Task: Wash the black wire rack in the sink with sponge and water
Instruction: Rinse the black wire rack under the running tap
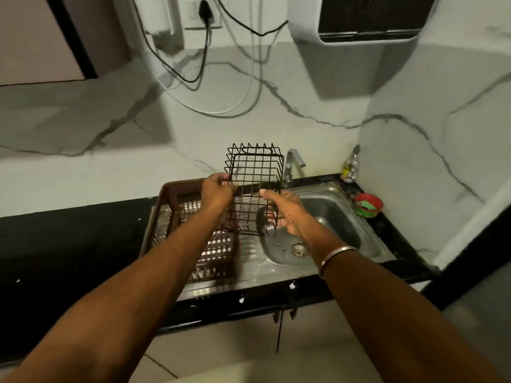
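Fingers [226, 178] of the left hand [217, 192] curl round the left edge of the black wire rack [255, 168], pinching its thin bars. The right hand [286, 210] grips the rack's lower right side, thumb on top and the other fingers hooked through the mesh from beneath. The box-shaped rack is held in the air, tilted away from the person. It hangs over the line where the brown slatted plastic dish drainer [171, 193] meets the stainless steel sink [383, 246], touching neither as far as can be told. A silver bangle [336, 254] circles the right wrist. Behind the rack stands a chrome tap [294, 161]. A clear bottle [350, 168] and a red round bowl [369, 204] holding something green sit on the black counter [69, 239] at the sink's far right corner.
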Demonstrator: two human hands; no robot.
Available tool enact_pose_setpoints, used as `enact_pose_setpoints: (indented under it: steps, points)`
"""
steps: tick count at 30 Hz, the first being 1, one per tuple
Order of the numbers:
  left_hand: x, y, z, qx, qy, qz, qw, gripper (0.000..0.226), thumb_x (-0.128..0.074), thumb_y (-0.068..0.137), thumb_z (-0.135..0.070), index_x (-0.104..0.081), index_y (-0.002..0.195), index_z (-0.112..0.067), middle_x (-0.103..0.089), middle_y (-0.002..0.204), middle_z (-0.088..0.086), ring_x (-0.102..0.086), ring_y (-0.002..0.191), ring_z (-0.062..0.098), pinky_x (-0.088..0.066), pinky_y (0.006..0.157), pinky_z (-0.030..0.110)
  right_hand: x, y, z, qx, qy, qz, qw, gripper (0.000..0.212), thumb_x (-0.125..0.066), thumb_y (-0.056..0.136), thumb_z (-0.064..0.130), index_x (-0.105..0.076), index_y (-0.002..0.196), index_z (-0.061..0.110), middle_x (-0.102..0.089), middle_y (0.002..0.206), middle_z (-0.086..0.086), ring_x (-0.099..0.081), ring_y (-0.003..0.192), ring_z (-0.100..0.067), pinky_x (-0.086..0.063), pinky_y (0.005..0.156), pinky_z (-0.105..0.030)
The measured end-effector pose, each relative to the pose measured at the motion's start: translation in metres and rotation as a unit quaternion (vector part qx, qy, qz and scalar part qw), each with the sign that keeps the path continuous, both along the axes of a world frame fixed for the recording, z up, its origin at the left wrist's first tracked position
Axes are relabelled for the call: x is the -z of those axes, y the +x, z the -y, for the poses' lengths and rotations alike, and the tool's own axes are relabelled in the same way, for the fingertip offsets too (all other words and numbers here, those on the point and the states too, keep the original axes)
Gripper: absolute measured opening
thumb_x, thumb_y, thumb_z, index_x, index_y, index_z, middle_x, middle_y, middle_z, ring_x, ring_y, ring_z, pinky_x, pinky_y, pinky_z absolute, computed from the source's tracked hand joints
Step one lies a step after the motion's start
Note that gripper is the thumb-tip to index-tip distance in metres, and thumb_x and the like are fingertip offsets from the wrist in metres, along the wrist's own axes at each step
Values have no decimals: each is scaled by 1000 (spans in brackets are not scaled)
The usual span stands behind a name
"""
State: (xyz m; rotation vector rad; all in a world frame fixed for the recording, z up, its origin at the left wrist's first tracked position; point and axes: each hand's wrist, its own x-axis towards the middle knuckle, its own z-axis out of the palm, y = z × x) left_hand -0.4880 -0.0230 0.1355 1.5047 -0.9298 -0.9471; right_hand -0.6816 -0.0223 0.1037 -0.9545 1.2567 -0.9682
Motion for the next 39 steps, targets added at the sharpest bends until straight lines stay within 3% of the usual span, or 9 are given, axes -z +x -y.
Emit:
enact_pose_setpoints:
  steps: [4, 7, 10, 14, 17, 20, 28, 33, 39]
  points:
    - [15, -47, 15, 44, 12, 85, 995, 48, -74, 98, -8, -60, 143, -12, -67, 134, 7, -67, 108, 18, -58, 89, 28, 7, -45, 9, 13, 14, -33, 999, 83, -92, 75, 43, -47, 141, 17, -65, 130, -10, -69, 107, -27, -61, 84, -44]
    - [35, -76, 33, 61, 41, 74, 994, 48, -74, 99, -18, -58, 145, -11, -63, 144, 10, -63, 114, 20, -54, 101, 35, 17, -75, 23, 20, -13, -109, 994, 98, -93, 76, 39, -36, 153, 18, -58, 134, -8, -65, 106, -22, -57, 78, -31]
    - [50, -99, 52, 47, 78, 25, 996, 60, -67, 104, -44, -48, 153, -16, -56, 152, 10, -58, 130, 31, -50, 104, 45, 27, -102, 40, 20, -37, -202, 978, 100, -92, 79, 32, -31, 156, 14, -47, 132, -1, -52, 117, -21, -49, 92, -32]
    - [62, -116, 84, 43, 103, -67, 992, 83, -48, 103, -70, -21, 168, -26, -28, 173, 11, -40, 151, 43, -40, 116, 69, 40, -128, 64, -2, -60, -325, 944, 100, -97, 63, 45, -45, 143, 15, -62, 131, -14, -62, 111, -24, -59, 88, -33]
    - [68, -122, 105, 76, 125, -87, 985, 89, -43, 98, -80, -20, 169, -32, -22, 176, 11, -33, 154, 44, -36, 117, 71, 47, -145, 75, -19, -63, -368, 927, 82, -99, 67, 28, -48, 130, 21, -62, 113, 6, -63, 100, -11, -54, 75, -19]
    - [68, -132, 112, 125, 132, -74, 981, 80, -40, 103, -75, -32, 166, -26, -26, 174, 12, -30, 156, 40, -30, 123, 66, 52, -159, 82, -46, -79, -420, 903, 97, -98, 69, 24, -43, 149, 17, -51, 127, 9, -52, 115, -11, -49, 91, -24]
    - [100, -154, 151, 170, 96, 41, 980, 62, -59, 106, -50, -40, 163, -32, -38, 169, 7, -40, 152, 33, -38, 117, 48, 101, -200, 158, -165, -118, -506, 838, 108, -94, 54, 35, -44, 150, 28, -57, 145, -2, -55, 135, -27, -54, 106, -41]
    - [112, -166, 171, 205, 94, 170, 959, 27, -66, 105, -36, -68, 131, -29, -63, 142, 2, -59, 130, 24, -51, 92, 31, 71, -204, 180, -286, -144, -542, 777, 116, -96, 65, 30, -30, 161, 24, -47, 156, -9, -44, 145, -32, -43, 117, -48]
    - [122, -173, 186, 195, 109, 340, 914, 28, -63, 107, -33, -71, 129, -16, -69, 128, 3, -64, 117, 22, -54, 100, 40, 76, -209, 218, -367, -174, -535, 741, 117, -94, 69, 24, -26, 163, 26, -37, 165, -7, -33, 153, -30, -36, 122, -45]
